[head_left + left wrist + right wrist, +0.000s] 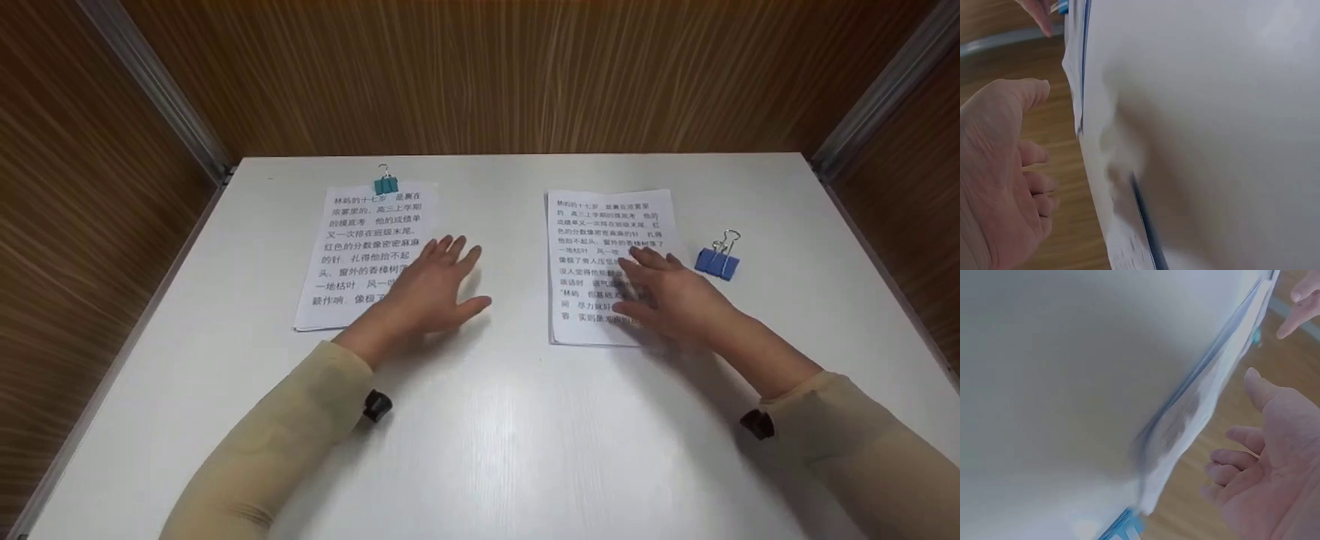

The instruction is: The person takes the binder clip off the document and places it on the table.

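Note:
In the head view a stack of printed paper (352,247) lies on the left, with a teal binder clip (385,184) at its top edge. My left hand (431,289) is over that stack's lower right side, fingers spread and holding nothing. A second printed stack (592,247) lies to the right. Over its lower right part is my right hand (675,296), fingers loosely extended and nothing in them. A larger blue binder clip (717,262) lies on the table just right of this stack, apart from it. Both wrist views show the left hand (1005,169) and right hand (1275,461) raised above the surface.
The white table (480,450) carries both stacks, with a gap between them. A wood-grain panel (480,75) stands along the back, and more panels rise at both sides. Dark wrist mounts (377,406) show at the sleeves.

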Motion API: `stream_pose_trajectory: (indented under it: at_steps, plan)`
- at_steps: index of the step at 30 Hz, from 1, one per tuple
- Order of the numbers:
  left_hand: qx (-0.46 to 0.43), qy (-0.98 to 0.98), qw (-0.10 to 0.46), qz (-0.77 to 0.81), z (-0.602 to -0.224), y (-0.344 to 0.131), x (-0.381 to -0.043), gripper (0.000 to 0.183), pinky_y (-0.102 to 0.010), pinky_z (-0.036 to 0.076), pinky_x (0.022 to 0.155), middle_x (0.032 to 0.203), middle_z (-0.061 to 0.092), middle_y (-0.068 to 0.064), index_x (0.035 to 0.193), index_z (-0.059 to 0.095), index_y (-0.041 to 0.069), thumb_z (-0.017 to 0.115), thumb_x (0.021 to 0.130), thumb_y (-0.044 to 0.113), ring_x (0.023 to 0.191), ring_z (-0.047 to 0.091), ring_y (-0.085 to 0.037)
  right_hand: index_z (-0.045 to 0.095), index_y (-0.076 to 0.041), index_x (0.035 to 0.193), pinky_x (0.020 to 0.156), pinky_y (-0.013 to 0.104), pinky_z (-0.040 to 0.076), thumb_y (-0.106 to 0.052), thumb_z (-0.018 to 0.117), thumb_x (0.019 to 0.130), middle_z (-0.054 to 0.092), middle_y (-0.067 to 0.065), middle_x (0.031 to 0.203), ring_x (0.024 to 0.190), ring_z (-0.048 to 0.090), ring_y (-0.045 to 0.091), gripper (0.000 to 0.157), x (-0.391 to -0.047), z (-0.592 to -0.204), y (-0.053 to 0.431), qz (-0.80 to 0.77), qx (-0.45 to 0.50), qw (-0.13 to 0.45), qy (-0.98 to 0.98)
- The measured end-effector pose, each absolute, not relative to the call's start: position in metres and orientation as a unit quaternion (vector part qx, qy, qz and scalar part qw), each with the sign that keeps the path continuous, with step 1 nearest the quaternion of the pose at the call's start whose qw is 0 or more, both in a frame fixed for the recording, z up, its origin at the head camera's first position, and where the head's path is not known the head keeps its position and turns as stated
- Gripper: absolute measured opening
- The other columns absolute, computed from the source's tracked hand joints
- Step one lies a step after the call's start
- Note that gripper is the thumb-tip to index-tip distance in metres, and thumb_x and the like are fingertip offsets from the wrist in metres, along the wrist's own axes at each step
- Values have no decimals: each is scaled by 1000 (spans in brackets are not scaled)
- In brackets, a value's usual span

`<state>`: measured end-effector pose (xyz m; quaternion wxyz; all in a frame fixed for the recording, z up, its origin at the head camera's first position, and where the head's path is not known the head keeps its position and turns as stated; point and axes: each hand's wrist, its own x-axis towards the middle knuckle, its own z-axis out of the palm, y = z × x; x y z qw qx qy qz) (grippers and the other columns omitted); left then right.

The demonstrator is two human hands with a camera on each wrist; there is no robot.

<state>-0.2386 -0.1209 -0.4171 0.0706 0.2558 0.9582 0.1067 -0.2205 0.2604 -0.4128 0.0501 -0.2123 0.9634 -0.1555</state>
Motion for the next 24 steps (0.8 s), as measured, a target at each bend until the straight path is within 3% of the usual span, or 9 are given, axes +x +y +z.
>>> stream_pose_trajectory:
  at_steps: [8,15,24]
  plan:
    - [200,973,62,100,-418,-189,-235,88,-49,7,131,173,21,-21,169,26,6,50,104,62,162,14,-39,45,-5,161,127,61,19,-43,75,99,34,21,168,156,30,42,78,-232,-414,187,-153,-277,40,948]
    - [166,979,64,97,-421,-227,-234,90,-54,9,131,173,21,-23,168,26,4,54,103,60,161,14,-43,47,-3,159,126,59,25,-46,72,101,38,22,166,155,34,38,76,-241,-414,129,-142,-332,37,932]
    - [140,982,84,92,-432,-264,-237,91,-55,6,131,173,19,-25,167,24,1,52,103,59,161,12,-44,47,-4,160,127,56,24,-45,70,103,39,20,166,156,34,36,74,-255,-419,74,-150,-349,45,924]
